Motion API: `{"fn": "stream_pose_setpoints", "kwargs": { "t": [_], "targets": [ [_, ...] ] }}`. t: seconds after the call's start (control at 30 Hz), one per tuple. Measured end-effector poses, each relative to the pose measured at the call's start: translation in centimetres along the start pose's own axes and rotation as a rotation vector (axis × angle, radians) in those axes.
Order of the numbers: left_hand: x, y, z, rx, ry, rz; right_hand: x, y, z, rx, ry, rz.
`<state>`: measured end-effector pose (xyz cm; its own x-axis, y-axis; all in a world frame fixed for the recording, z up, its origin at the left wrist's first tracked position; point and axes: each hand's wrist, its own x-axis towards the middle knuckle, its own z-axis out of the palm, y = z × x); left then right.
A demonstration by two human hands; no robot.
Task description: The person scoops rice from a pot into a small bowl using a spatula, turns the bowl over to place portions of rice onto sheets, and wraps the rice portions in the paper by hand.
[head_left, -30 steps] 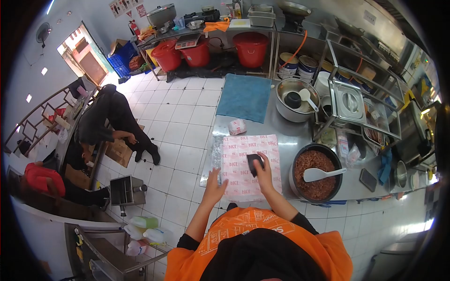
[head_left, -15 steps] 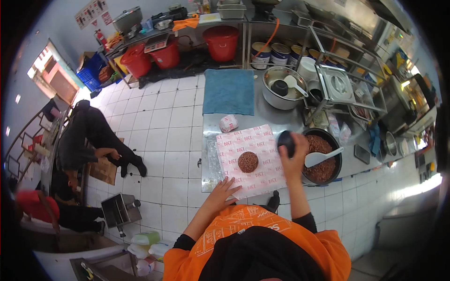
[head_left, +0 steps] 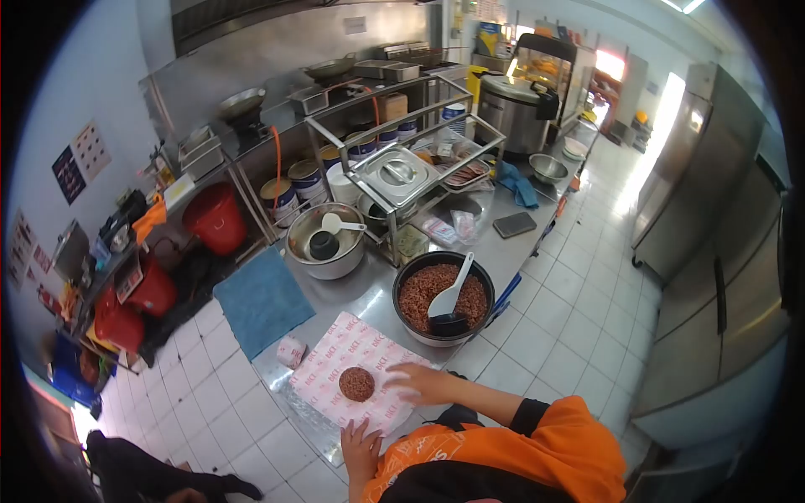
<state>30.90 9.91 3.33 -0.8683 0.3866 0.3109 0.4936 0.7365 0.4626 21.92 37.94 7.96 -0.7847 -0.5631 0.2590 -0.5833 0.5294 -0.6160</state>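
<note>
A round mound of reddish-brown rice [head_left: 356,384] sits on printed wrapping paper [head_left: 335,348] on the steel table. My left hand [head_left: 360,448] rests at the paper's near edge, fingers apart and holding nothing. Over the paper's right part is my right hand [head_left: 417,384], empty, its fingers spread toward the mound. A black pot of the same rice [head_left: 419,293] stands beyond it, with a white paddle [head_left: 451,293] and a small black cup [head_left: 449,324] inside. One wrapped bundle [head_left: 291,352] lies by the paper's left corner.
A blue cloth [head_left: 264,302] lies at the table's left end. Behind are a metal bowl [head_left: 335,267] with a ladle, a steel rack [head_left: 402,205], a dark flat device [head_left: 514,225] and a large cooker [head_left: 513,113]. A person in dark clothes [head_left: 142,469] is at the lower left.
The view has swung right. My right hand lifted the black cup off the mound, let it go in the rice pot and came back over the paper. My left hand stayed at the paper's edge.
</note>
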Motion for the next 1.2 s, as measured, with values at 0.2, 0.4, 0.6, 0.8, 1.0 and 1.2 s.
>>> {"fn": "stream_pose_setpoints", "kwargs": {
  "t": [0.2,0.4,0.6,0.8,1.0,1.2],
  "targets": [
    [1.0,0.7,-2.3,-0.336,0.093,-0.23,-2.5,0.1,2.0,-0.269,0.015,0.054],
    [-1.3,-2.1,-3.5,-0.389,0.089,-0.257,-4.1,2.7,0.5,-0.237,-0.055,0.03],
    [-3.6,0.7,-5.8,-0.398,-0.085,-0.361,-6.6,1.2,1.7,0.168,-0.076,0.04],
    [-3.3,0.6,-4.2,-0.179,0.085,-0.224,-5.8,-0.6,0.8,0.22,-0.109,0.078],
    [-5.2,2.0,-6.9,-0.76,-0.081,-0.328,-8.7,0.0,-0.3,0.109,-0.248,0.079],
    [-3.9,0.2,-5.1,-0.531,0.07,-0.427,-6.2,0.5,1.1,0.438,0.003,0.204]
  ]
}}
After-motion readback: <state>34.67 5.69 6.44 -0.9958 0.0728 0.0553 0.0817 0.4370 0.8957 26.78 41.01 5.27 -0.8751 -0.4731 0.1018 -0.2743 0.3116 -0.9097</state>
